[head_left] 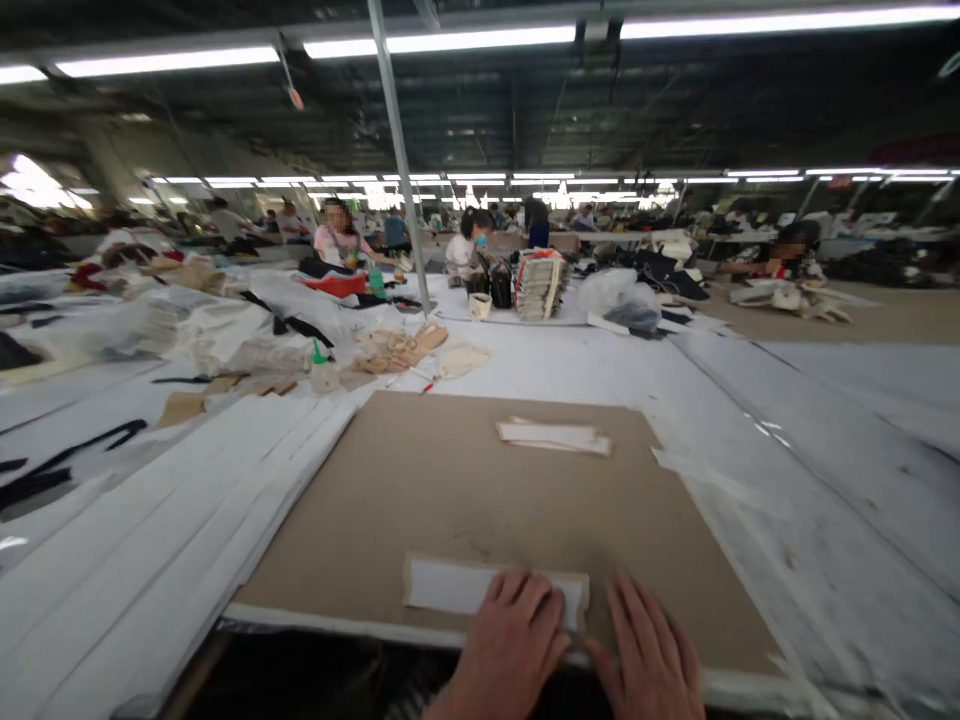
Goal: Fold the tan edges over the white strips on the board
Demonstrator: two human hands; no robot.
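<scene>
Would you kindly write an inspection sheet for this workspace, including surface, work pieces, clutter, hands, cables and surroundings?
Surface: brown board on a white-covered table.
Work pieces: beige-bordered white strip under the left hand; further strips near the board's far edge.
Clutter: beige pieces, green-capped bottle and clear plastic on the table.
Hands: left hand on the strip; right hand beside its right end.
Cables: one cord-like item hangs overhead; unclear elsewhere.
Surroundings: metal pole, ceiling lights, people at tables beyond.

Strip (450, 586) on board (420, 480), stack (555, 436) behind
</scene>
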